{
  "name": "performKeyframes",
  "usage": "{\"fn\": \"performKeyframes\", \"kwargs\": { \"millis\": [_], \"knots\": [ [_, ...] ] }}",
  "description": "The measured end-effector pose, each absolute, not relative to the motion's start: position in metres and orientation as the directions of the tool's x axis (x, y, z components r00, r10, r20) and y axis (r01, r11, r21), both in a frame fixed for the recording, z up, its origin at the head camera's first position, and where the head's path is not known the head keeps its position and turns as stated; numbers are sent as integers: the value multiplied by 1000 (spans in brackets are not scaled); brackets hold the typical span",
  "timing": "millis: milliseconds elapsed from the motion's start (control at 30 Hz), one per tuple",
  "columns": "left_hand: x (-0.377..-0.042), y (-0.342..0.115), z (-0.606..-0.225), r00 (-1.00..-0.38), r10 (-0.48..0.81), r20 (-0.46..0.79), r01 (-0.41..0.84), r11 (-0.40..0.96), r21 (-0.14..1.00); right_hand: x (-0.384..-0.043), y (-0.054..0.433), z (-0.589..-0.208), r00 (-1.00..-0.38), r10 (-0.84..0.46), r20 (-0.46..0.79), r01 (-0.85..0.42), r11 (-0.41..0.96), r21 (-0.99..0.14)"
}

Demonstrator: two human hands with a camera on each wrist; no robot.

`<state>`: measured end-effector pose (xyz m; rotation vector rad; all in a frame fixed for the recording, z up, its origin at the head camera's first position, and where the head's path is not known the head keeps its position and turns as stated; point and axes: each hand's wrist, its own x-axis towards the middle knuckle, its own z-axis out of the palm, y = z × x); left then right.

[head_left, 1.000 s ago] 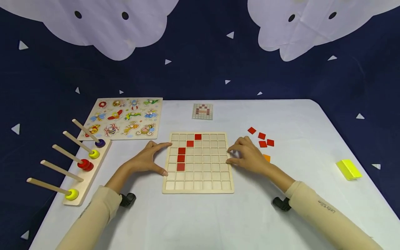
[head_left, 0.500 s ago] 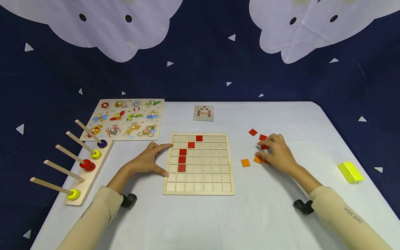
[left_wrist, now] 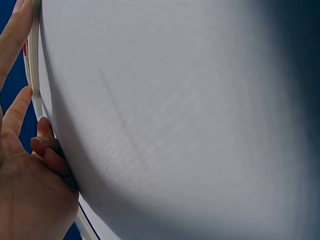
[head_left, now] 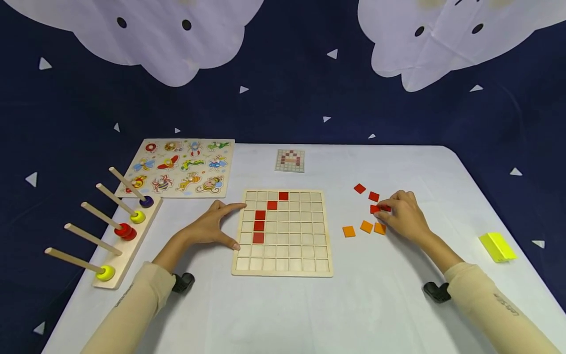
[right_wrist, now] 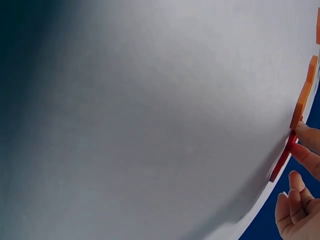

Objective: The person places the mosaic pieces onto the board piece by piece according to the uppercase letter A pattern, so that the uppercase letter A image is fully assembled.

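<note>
In the head view a wooden grid board (head_left: pixel 283 250) lies mid-table, with a slanting line of several red tiles (head_left: pixel 259 226) set in its squares. My left hand (head_left: pixel 208 226) touches the board's left edge with spread thumb and forefinger; the left wrist view shows its other fingers loosely curled. Right of the board, my right hand (head_left: pixel 404 216) is among loose red tiles (head_left: pixel 373 196). Its thumb and forefinger pinch a partly covered red tile (head_left: pixel 386 208) at table level. In the right wrist view the fingertips meet a red tile (right_wrist: pixel 283 160). Three orange tiles (head_left: pixel 366 226) lie just nearer me.
A small pattern card (head_left: pixel 290 161) lies behind the board. At the left stand a peg stacker (head_left: pixel 132 241) with coloured rings and an insect puzzle board (head_left: pixel 185 169). A yellow block (head_left: pixel 497 247) sits at the far right of the white table (head_left: pixel 283 314).
My right hand has left the board's right edge and moved right to the red tiles, passing over the orange ones. The left hand stays at the board's left edge.
</note>
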<state>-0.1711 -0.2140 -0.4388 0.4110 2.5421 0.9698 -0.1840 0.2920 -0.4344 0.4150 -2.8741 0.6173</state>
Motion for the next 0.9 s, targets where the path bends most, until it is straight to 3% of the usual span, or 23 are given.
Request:
{"fn": "performKeyframes", "kwargs": {
  "millis": [400, 900],
  "knots": [
    [-172, -213, -437, -881, 404, -249, 140, 722, 677, -189, 289, -435, -918, -291, 269, -375, 857, -353],
    [-172, -215, -438, -882, 401, -247, 133, 716, 685, -202, 238, -423, -883, -380, 276, -462, 807, -368]
  ]
}}
